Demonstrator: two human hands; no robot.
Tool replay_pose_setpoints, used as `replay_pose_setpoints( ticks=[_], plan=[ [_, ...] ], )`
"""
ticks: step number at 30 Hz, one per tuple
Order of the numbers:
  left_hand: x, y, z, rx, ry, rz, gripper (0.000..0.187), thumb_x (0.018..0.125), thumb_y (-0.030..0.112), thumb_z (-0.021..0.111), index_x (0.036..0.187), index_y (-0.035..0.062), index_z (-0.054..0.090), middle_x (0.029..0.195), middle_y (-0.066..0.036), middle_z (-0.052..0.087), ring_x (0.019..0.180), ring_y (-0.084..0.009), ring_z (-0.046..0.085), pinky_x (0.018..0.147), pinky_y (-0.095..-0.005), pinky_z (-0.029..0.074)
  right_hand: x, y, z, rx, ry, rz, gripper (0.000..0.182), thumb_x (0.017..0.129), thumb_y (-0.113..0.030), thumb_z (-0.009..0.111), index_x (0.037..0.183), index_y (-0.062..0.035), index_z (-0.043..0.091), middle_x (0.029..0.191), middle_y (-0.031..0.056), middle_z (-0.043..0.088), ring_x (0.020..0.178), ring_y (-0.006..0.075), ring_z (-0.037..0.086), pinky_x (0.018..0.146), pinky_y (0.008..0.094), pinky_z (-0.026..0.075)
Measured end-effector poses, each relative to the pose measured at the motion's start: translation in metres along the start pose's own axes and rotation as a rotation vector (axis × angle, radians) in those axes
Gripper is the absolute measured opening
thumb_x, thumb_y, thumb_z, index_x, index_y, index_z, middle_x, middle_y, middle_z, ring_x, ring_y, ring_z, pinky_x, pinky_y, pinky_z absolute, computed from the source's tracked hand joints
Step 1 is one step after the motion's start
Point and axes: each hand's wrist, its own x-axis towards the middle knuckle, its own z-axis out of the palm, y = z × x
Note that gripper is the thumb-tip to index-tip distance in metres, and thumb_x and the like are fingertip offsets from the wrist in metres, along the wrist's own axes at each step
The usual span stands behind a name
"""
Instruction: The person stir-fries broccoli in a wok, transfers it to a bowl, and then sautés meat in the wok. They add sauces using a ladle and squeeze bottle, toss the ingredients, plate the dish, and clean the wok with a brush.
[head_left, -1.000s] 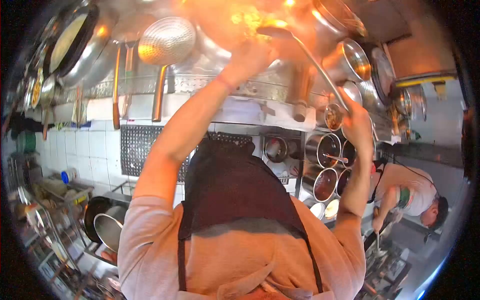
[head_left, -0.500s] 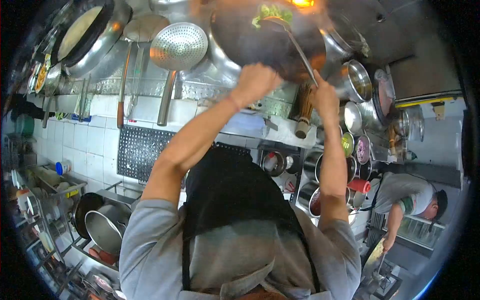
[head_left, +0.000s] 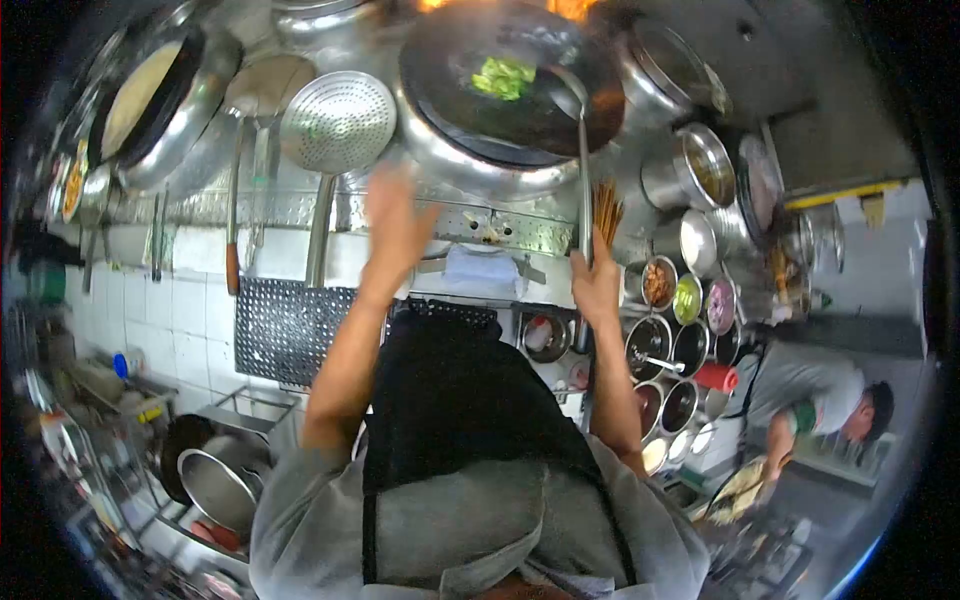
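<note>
My right hand [head_left: 597,285] is wrapped round the long handle of a metal ladle [head_left: 585,160], whose bowl rests inside the dark wok [head_left: 450,110]. Chopped green vegetables [head_left: 503,78] lie in the wok, left of the ladle's bowl. My left hand [head_left: 395,220], smeared by motion, is off the wok with thumb and fingers apart and nothing in it. It is over the stove's front edge, right of a perforated skimmer [head_left: 338,120]. A folded pale cloth [head_left: 480,268] lies between my hands, and a bamboo brush [head_left: 606,212] is just beyond my right hand.
Flames [head_left: 572,8] show behind the wok. At right stand a metal pot [head_left: 690,170] and several containers of ingredients, including chopped greens [head_left: 687,300]. Another wok [head_left: 150,100] stands at left. A co-worker [head_left: 815,400] bends over a pan at far right.
My left hand has left the wok's near edge and moved left and towards me. My right hand has drawn back with the ladle. The wok now sits level, with the vegetables in its middle.
</note>
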Motion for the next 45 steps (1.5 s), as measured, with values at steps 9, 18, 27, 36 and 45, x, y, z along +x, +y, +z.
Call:
replay_pose_setpoints(
  ticks=[9, 18, 27, 36, 45],
  plan=[
    [-0.080, -0.071, -0.003, -0.069, -0.306, -0.330, 0.073, 0.058, 0.034, 0.089, 0.106, -0.0095, 0.055, 0.106, -0.027, 0.052, 0.099, -0.0402, 0.053, 0.082, -0.0436, 0.047, 0.161, -0.030, 0.047, -0.213, -0.038, 0.022, 0.043, 0.084, -0.013, 0.057, 0.123, 0.0029, 0.050, 0.092, 0.0294, 0.064, 0.092, 0.0487, 0.060, 0.083, 0.0499, 0.048],
    [-0.086, -0.066, 0.014, -0.140, -0.325, -0.581, 0.053, 0.069, 0.026, 0.082, 0.105, -0.0077, 0.061, 0.097, -0.024, 0.066, 0.092, -0.0401, 0.064, 0.076, -0.0433, 0.052, 0.075, -0.045, -0.058, -0.530, -0.240, -0.143, 0.055, 0.081, -0.005, 0.059, 0.134, -0.0165, 0.050, 0.111, 0.0248, 0.062, 0.100, 0.0457, 0.058, 0.087, 0.0452, 0.048],
    [-0.024, -0.039, -0.041, -2.021, -0.270, -0.743, 0.051, 0.089, 0.025, 0.061, 0.132, 0.0027, 0.047, 0.126, -0.023, 0.055, 0.100, -0.0318, 0.064, 0.085, -0.0490, 0.054, 0.002, 0.019, 0.006, -0.151, 0.106, 0.028, 0.043, 0.074, 0.005, 0.051, 0.116, 0.0006, 0.050, 0.094, 0.0255, 0.058, 0.089, 0.0405, 0.059, 0.077, 0.0449, 0.047],
    [0.025, -0.052, 0.056, -1.690, -0.692, -1.019, 0.048, 0.094, 0.030, 0.057, 0.130, -0.0008, 0.044, 0.117, -0.021, 0.058, 0.093, -0.0288, 0.064, 0.081, -0.0413, 0.056, -0.005, -0.014, 0.007, -0.216, 0.127, 0.027, 0.039, 0.085, -0.004, 0.058, 0.124, -0.0020, 0.051, 0.087, 0.0302, 0.062, 0.080, 0.0482, 0.060, 0.067, 0.0518, 0.047],
    [0.109, -0.005, 0.087, -1.608, -0.542, -1.158, 0.039, 0.094, 0.049, 0.052, 0.112, 0.0144, 0.052, 0.094, -0.007, 0.061, 0.088, -0.0250, 0.058, 0.079, -0.0483, 0.051, -0.019, -0.047, -0.016, -0.392, 0.034, 0.105, 0.044, 0.081, 0.001, 0.057, 0.124, -0.0015, 0.050, 0.106, 0.0295, 0.059, 0.094, 0.0467, 0.059, 0.077, 0.0518, 0.048]
  ],
)
